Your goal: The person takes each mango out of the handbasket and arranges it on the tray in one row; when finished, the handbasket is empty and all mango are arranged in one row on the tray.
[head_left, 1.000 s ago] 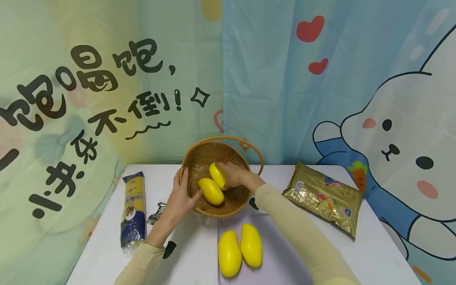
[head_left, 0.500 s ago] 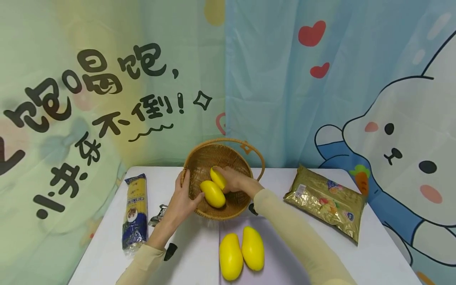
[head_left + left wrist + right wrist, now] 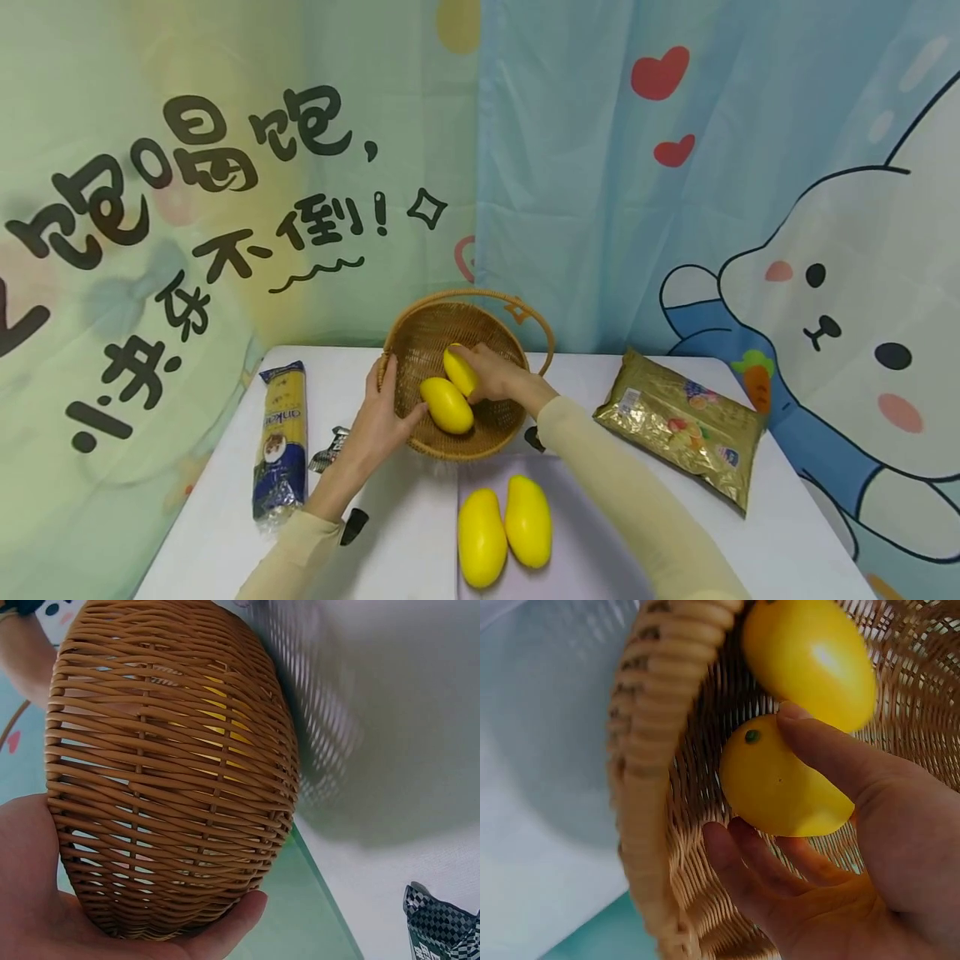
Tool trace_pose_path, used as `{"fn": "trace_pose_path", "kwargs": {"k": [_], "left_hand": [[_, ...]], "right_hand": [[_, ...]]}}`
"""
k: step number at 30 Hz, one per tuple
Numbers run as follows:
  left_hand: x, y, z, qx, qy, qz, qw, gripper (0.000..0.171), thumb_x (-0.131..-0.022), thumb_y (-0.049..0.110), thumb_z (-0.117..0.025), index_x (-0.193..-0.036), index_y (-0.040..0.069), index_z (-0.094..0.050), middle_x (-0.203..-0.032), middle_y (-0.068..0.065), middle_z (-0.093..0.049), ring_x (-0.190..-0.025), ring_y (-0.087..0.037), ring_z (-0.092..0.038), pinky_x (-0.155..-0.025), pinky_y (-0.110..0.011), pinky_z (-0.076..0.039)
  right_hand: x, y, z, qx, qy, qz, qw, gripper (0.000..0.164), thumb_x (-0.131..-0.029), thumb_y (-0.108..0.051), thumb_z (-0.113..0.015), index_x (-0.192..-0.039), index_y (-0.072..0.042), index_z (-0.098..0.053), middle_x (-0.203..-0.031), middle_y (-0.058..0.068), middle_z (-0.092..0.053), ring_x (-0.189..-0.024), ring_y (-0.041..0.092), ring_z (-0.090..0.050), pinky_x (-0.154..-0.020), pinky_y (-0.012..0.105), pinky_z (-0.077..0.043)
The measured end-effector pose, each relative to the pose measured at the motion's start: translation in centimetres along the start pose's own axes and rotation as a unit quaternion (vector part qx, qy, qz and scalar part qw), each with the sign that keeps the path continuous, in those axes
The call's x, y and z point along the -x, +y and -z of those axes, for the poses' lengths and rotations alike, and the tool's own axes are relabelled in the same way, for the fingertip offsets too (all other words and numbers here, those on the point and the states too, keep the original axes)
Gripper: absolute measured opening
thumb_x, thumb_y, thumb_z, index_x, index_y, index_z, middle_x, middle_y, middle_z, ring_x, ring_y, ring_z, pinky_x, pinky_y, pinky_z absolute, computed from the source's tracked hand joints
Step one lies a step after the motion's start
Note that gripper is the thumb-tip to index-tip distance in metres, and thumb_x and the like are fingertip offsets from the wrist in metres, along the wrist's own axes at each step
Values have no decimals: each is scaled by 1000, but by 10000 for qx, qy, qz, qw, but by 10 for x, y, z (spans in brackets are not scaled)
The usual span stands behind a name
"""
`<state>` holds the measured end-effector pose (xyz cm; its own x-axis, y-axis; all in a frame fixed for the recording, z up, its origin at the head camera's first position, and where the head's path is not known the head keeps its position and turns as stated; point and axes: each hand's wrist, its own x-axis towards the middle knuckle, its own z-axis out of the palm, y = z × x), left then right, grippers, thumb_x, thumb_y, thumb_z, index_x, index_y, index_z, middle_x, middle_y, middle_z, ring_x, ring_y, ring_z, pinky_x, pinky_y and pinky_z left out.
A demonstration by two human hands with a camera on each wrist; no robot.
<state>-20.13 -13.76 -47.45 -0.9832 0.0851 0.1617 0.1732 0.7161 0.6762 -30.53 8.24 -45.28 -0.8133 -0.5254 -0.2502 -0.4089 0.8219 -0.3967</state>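
A brown wicker basket is tipped toward me at the back of the table. My left hand grips its left side, thumb and fingers spread around the woven wall. Inside the basket my right hand holds a yellow mango, thumb on top and fingers curled beneath it. Against it in the head view lies a second mango, nearer the basket's front. Two more mangoes, one left and one right, lie side by side on a pale purple board.
A yellow-and-blue packet lies at the left of the white table. Beside my left forearm is a small black-and-white checkered wrapper. A large gold bag lies at the right. Printed curtains hang behind the table.
The head view has shifted slightly. Both hands, the basket and the mangoes hold nearly the same positions.
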Motion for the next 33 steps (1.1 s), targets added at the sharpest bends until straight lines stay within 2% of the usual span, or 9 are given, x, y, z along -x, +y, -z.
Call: {"fn": "trace_pose_path", "kwargs": {"k": [7, 12, 15, 20, 25, 29, 33], "left_hand": [[-3, -2, 3, -11, 0, 42, 10000, 98, -95, 36, -71, -163, 4, -9, -167, -26, -5, -123, -50, -58, -100, -56, -52], [-2, -4, 1, -19, -35, 15, 10000, 97, -95, 34, -71, -163, 2, -9, -167, -28, -5, -122, -50, -59, -99, -56, -52], [-2, -3, 2, -33, -59, 13, 10000, 97, -95, 35, -71, -163, 2, -9, -166, -28, -4, -118, -50, -61, -97, -56, -53], [-3, -2, 5, -25, -45, -16, 10000, 97, -96, 35, -70, -163, 2, -8, -166, -30, -4, -120, -52, -59, -99, -57, -52], [-3, -1, 4, -21, -41, -49, 10000, 97, -95, 35, -71, -163, 1, -9, -165, -31, -7, -117, -51, -61, -97, -56, -53], [-1, -1, 3, -14, -28, -61, 10000, 97, -95, 34, -71, -162, 1, -10, -165, -32, -8, -112, -50, -64, -95, -55, -55], [-2, 0, 2, -7, -16, -89, 10000, 97, -95, 34, -71, -162, 0, -10, -165, -31, -7, -109, -48, -66, -92, -53, -56]], "right_hand": [[10, -2, 21, 21, 111, 75, 9999, 97, -89, -22, -80, -163, -25, -18, -154, 24, -34, -94, 26, -64, -83, 39, -56], [29, -7, 31, -66, 358, 327, 9988, 96, -90, -23, -79, -164, -24, -17, -152, 23, -36, -111, 30, -61, -93, 44, -54], [42, -10, 37, -154, 525, 490, 9973, 97, -90, -23, -80, -164, -25, -17, -153, 22, -36, -120, 31, -58, -98, 45, -52], [65, -18, 46, -218, 799, 774, 9935, 96, -89, -24, -80, -164, -26, -19, -155, 21, -35, -117, 30, -60, -97, 44, -53], [91, -25, 51, -202, 996, 989, 9899, 96, -88, -31, -81, -163, -29, -21, -155, 18, -36, -124, 29, -57, -99, 45, -53], [113, -28, 52, -387, 1125, 1030, 9875, 96, -87, -32, -82, -163, -31, -22, -153, 16, -38, -125, 29, -56, -100, 47, -52], [137, -28, 52, -566, 1218, 890, 9869, 97, -86, -34, -83, -162, -33, -23, -152, 15, -40, -119, 27, -57, -96, 44, -53]]}}
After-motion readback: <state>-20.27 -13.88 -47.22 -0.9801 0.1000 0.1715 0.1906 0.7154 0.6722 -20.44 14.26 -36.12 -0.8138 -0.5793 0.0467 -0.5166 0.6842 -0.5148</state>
